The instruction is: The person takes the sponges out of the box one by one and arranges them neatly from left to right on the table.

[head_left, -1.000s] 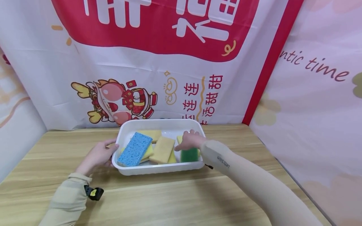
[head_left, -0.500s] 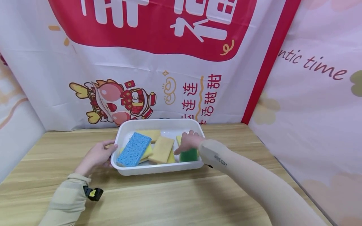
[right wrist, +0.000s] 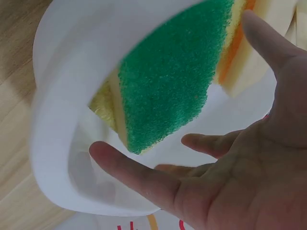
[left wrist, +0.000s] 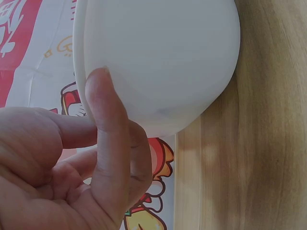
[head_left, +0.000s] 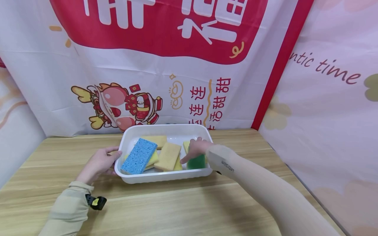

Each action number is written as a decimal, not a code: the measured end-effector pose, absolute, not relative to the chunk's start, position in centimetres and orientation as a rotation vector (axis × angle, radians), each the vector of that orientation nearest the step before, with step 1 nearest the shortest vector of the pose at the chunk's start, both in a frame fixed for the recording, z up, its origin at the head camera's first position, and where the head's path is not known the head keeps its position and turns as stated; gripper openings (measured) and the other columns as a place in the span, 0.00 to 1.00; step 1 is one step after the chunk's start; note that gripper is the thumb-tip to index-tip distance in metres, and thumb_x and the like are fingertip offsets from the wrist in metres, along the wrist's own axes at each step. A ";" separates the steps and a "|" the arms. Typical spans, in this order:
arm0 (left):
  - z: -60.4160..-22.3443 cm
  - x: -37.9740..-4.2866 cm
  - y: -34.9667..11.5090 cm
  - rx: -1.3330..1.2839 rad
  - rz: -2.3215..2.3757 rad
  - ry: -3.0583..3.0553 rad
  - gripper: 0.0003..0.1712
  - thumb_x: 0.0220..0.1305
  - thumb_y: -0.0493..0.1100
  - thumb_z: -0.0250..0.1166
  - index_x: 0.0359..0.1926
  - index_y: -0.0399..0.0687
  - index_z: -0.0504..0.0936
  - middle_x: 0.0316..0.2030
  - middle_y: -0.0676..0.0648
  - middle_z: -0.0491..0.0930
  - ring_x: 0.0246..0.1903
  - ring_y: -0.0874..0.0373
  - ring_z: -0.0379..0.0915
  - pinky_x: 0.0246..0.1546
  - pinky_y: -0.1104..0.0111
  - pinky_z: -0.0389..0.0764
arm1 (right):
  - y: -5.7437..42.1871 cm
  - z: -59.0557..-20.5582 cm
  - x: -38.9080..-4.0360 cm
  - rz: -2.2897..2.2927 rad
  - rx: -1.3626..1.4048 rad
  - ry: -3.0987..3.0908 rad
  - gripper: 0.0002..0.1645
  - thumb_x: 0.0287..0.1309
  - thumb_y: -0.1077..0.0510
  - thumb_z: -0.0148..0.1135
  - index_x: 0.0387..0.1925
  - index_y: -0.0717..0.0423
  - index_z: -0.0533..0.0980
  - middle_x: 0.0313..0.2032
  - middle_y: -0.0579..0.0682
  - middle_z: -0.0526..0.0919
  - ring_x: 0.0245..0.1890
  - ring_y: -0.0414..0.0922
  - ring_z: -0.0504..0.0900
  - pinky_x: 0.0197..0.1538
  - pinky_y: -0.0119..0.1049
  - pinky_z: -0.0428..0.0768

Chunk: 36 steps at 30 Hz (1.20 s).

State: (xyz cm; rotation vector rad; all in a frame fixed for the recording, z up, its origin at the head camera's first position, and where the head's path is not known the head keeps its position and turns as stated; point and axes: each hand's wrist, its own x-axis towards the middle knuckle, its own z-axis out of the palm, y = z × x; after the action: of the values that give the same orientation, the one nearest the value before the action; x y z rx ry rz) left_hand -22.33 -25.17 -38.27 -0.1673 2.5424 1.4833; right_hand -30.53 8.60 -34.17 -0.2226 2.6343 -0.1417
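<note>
A white plastic tray [head_left: 165,177] stands on the wooden table with several sponges in it. At its left end my left hand [head_left: 98,163] holds the wall by the rim; the left wrist view shows a fingertip lying on the outside of the wall. Over the right end my right hand [head_left: 197,149] reaches in with spread fingers, nothing gripped. Below it lies a green-faced scouring sponge [right wrist: 172,72], with a yellow sponge [right wrist: 103,105] partly hidden under it. A blue speckled sponge [head_left: 140,155] slants on the left, and a beige sponge [head_left: 168,156] lies in the middle.
Another beige sponge [head_left: 157,140] lies at the tray's back, and yellow sponges show under the upper ones. A printed cloth backdrop [head_left: 141,72] hangs right behind the tray. A pale wall covering [head_left: 327,108] borders the wooden table [head_left: 165,209] on the right.
The whole scene has shifted slightly left in the view. Both hands keep nearly the same places at the tray, and the sponges lie as before.
</note>
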 end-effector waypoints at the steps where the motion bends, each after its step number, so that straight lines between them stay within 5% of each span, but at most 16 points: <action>1: -38.3 -22.3 -25.2 -0.167 1.486 2.540 0.34 0.77 0.50 0.50 0.72 0.31 0.56 0.44 0.30 0.77 0.29 0.52 0.79 0.30 0.58 0.85 | 8.7 -34.2 -30.7 -0.155 -0.227 2.612 0.55 0.43 0.27 0.71 0.64 0.56 0.68 0.55 0.56 0.72 0.53 0.51 0.71 0.60 0.54 0.70; 7: -38.4 -22.3 -25.1 -0.180 1.486 2.537 0.34 0.77 0.49 0.51 0.72 0.31 0.57 0.45 0.30 0.76 0.30 0.51 0.79 0.30 0.58 0.85 | 9.2 -34.3 -31.9 -0.194 -0.295 2.534 0.45 0.43 0.28 0.72 0.52 0.55 0.74 0.42 0.47 0.77 0.46 0.45 0.74 0.58 0.44 0.72; 17: -38.3 -22.4 -25.1 -0.200 1.489 2.542 0.33 0.76 0.49 0.53 0.71 0.31 0.59 0.43 0.32 0.77 0.30 0.51 0.78 0.30 0.59 0.85 | 9.1 -34.3 -32.3 -0.159 -0.302 2.514 0.38 0.44 0.31 0.73 0.47 0.53 0.74 0.40 0.47 0.78 0.44 0.45 0.74 0.54 0.42 0.74; 27: -38.5 -22.3 -25.4 -0.197 1.511 2.524 0.34 0.76 0.50 0.54 0.71 0.31 0.60 0.42 0.33 0.78 0.30 0.51 0.78 0.30 0.59 0.85 | 8.9 -34.5 -32.4 -0.159 -0.286 2.528 0.42 0.43 0.34 0.76 0.55 0.53 0.74 0.43 0.46 0.77 0.47 0.44 0.73 0.58 0.43 0.71; 36: -38.4 -22.4 -25.4 -0.211 1.506 2.525 0.33 0.75 0.49 0.55 0.70 0.31 0.62 0.41 0.35 0.77 0.30 0.51 0.78 0.30 0.60 0.85 | 8.6 -34.9 -32.1 -0.096 -0.334 2.560 0.32 0.45 0.36 0.75 0.44 0.51 0.77 0.38 0.46 0.78 0.42 0.43 0.74 0.51 0.39 0.73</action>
State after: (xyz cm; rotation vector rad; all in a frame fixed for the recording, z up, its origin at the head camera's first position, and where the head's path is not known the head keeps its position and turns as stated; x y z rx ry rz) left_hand -22.39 -25.39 -38.38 -0.2106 2.5255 1.5063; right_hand -32.12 8.55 -34.85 -0.3339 2.5597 -0.0958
